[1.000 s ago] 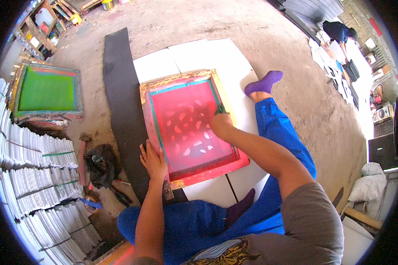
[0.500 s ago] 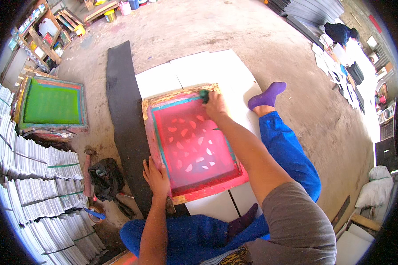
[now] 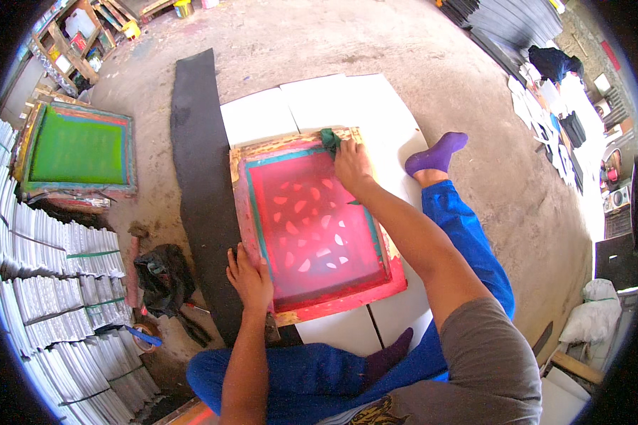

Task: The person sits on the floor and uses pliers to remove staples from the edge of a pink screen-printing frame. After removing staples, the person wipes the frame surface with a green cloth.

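Note:
A screen printing frame [image 3: 312, 312] with pink mesh, pale half-round shapes and a wooden rim lies before me on white sheets [image 3: 262, 122]. At its far right corner my right hand [image 3: 352, 166] grips a dark green cloth [image 3: 329, 140], pressed against the frame's inner edge. My left hand [image 3: 250, 280] lies with fingers apart on the near left side of the frame. A black strip of sheet material [image 3: 197, 142] runs along the frame's left.
Bundled stacks of white sheets [image 3: 64, 297] line the left. Behind them lies a second screen frame with green mesh [image 3: 78, 149]. A black plastic bag [image 3: 163, 280] sits on the floor by the strip. My purple-socked foot [image 3: 439, 152] rests right of the white sheets.
My right hand has shifted slightly along the far right corner, and more of the green cloth shows. My left hand stays on the frame. The whole view has moved a little.

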{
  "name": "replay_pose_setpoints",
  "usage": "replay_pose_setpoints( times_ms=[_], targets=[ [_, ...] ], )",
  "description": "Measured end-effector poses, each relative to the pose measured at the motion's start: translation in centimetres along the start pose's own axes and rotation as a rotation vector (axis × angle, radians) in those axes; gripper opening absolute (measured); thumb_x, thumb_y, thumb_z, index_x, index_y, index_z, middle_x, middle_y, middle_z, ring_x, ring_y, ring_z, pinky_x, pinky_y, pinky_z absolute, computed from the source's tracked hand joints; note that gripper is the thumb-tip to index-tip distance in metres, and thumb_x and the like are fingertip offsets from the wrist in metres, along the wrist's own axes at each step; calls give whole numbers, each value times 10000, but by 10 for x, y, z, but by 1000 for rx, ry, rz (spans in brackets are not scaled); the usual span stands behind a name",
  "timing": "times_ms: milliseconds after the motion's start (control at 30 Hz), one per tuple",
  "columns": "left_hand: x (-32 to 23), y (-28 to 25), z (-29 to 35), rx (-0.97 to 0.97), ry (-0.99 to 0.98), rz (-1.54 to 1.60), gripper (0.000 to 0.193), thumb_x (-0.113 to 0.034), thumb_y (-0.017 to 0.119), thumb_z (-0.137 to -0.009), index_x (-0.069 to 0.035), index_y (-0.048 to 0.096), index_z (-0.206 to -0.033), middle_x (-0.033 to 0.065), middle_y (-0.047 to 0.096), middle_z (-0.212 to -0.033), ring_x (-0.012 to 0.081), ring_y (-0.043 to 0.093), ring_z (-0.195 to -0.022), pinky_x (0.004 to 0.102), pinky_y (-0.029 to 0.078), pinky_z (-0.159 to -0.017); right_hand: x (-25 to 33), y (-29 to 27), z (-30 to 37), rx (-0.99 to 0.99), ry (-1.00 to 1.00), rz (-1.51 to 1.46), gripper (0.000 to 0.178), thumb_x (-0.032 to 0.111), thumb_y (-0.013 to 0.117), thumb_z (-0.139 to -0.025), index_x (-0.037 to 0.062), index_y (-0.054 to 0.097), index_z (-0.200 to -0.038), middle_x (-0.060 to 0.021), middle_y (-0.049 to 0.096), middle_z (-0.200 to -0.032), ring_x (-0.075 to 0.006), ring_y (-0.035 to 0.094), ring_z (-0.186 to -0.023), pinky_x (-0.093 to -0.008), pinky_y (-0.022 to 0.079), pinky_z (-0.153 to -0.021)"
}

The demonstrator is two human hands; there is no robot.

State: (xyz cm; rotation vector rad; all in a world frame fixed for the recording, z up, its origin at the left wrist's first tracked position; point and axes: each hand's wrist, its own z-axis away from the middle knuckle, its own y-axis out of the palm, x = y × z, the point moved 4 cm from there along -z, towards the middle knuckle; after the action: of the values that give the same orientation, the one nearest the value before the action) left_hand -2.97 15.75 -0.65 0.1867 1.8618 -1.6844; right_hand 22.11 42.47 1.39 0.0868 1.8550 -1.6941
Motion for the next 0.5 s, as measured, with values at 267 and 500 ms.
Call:
replay_pose_setpoints(
  times_ms=[267, 500],
  targets=[
    [0, 4, 1, -9, 11, 3, 660, -331, 522, -974, 32, 321, -1488, 229, 365, -1527, 402, 230, -1475, 594, 171, -1167, 9, 1, 103, 35, -372, 214, 258, 276, 610, -854, 112, 779, -961, -95, 588, -1134, -270, 481, -1128, -372, 395, -893],
    [15, 2, 7, 0, 51, 29, 673, -351, 540, -977, 14, 318, -1496, 233, 355, -1534, 426, 248, -1462, 595, 204, -1158, -42, -48, 111, 269, 65, -498, 260, 214, 602, -833, 11, 708, -956, -210, 657, -1066, -357, 666, -1002, -455, 564, -830]
  ],
)
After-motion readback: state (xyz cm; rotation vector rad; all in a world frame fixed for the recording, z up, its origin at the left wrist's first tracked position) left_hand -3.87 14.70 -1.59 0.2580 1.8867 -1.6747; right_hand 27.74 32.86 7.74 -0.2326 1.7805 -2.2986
